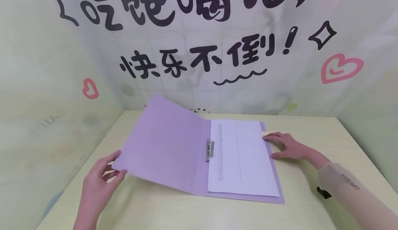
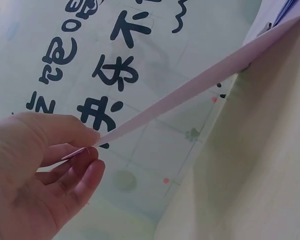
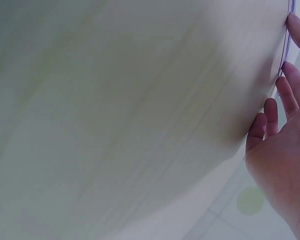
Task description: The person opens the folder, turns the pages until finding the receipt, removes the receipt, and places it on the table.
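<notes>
While the left hand (image 1: 101, 174) pinches a lifted corner of a light-purple rectangular folder (image 1: 164, 143), the right hand (image 1: 290, 147), loosely spread, just touches its right edge. Folder's sitting open on the pale wood-grain table (image 1: 161, 209), white printed sheets (image 1: 250, 154) by its silver metal clip (image 1: 208, 150).

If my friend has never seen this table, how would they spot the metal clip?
On the pale table lies an open purple folder. Find the left edge of its white printed paper. There sits the metal clip, silvery grey, unlike the flat purple and white around it.
</notes>
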The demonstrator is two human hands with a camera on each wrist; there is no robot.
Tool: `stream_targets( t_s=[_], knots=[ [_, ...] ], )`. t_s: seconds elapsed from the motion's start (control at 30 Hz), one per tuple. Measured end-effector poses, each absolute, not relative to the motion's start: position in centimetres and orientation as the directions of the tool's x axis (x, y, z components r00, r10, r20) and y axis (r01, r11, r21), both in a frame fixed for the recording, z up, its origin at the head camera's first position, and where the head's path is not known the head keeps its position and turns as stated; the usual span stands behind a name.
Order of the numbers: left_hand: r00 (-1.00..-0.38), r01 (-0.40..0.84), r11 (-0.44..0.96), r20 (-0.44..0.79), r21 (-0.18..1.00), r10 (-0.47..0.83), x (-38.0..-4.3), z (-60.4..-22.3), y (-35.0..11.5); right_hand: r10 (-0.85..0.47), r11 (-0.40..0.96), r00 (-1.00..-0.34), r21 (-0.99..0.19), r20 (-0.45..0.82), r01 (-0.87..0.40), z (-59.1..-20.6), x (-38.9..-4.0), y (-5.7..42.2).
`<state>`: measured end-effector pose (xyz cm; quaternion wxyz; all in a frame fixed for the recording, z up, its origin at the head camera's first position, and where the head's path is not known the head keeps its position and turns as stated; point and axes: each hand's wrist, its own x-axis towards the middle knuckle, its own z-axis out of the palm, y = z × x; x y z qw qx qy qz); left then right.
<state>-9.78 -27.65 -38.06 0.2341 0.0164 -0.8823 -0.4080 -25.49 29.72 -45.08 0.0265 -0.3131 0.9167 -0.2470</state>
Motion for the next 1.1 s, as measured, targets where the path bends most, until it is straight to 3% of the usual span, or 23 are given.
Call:
stream_targets(
  t_s=[0.43,0.7,1.1],
  knots=[
    [-0.967,0.017,0.85,0.224,0.526,-0.119,-10.2,-40.7,-30.6,-0.58,0.686,-0.809,-0.48,0.091,-0.546,-45.1,-25.5,29.7],
    [-0.994,-0.037,0.85,0.065,0.525,-0.083,-11.0,-41.7,-31.8,-0.574,0.695,-0.814,-0.473,0.091,-0.542,-45.4,-25.6,29.7],
    [-0.994,0.088,0.868,0.093,0.488,0.048,-12.2,-43.8,-32.9,-0.573,0.694,-0.817,-0.487,0.073,-0.53,-45.0,-25.3,29.6]
  ],
)
